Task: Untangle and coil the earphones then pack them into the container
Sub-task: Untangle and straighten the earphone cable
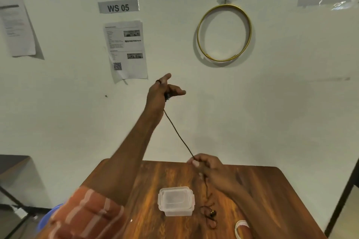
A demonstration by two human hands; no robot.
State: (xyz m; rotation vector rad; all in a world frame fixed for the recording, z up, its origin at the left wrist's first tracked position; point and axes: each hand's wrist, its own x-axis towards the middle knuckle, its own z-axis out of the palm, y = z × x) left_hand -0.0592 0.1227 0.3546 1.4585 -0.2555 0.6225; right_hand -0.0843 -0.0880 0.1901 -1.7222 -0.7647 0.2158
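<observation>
My left hand (162,90) is raised high in front of the wall and grips one end of the dark earphone cable (178,134). The cable runs taut, down and to the right, to my right hand (206,167), which pinches it just above the wooden table (272,190). Below my right hand the cable hangs down and ends in loose loops with the earbuds (210,216) lying on the table. A small clear plastic container (176,201) with its lid on stands on the table, just left of the earbuds.
The table's far edge meets a white wall with taped papers, a "WS 05" label (118,7) and a gold hoop (224,33). A dark table (11,163) stands at left. A white bangle (241,227) circles my right wrist.
</observation>
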